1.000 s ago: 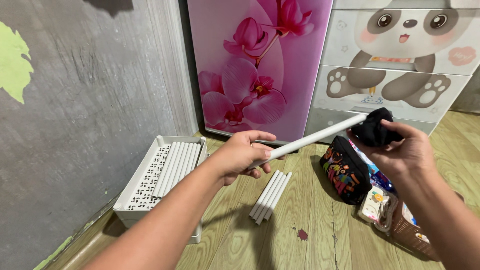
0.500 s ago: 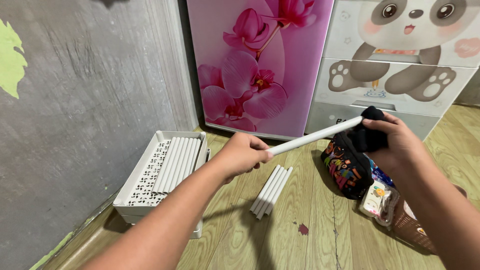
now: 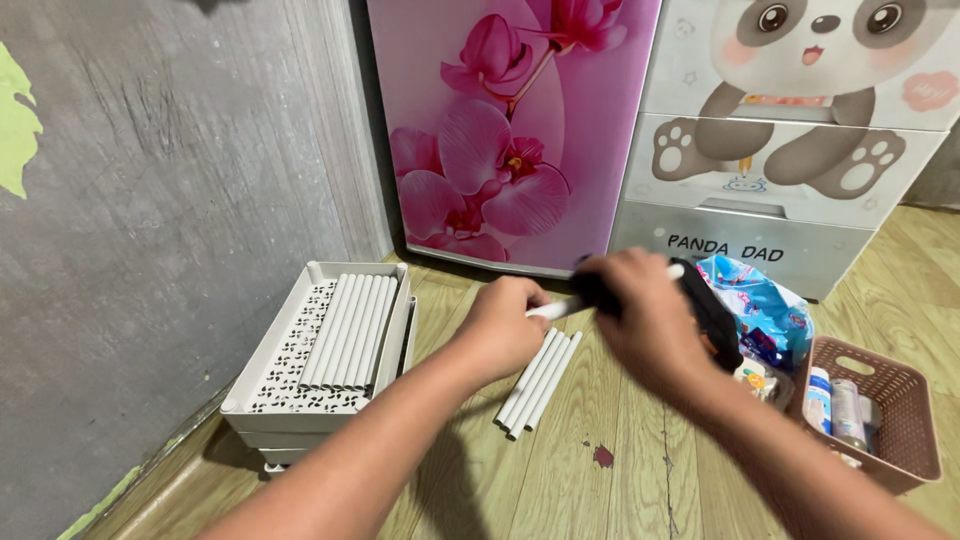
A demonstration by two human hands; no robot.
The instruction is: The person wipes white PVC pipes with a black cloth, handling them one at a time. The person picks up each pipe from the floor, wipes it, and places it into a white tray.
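Crinkled blue printed bag [image 3: 757,300] by drawers, tubes [image 3: 833,400] in brown basket [image 3: 905,440]

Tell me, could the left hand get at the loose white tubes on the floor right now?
Probably yes: the loose white tubes lie uncovered just below the left hand, though that hand already holds one white tube.

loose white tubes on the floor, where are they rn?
Head view, centre: the loose white tubes lie on the wooden floor, right of the perforated tray, below the left hand.
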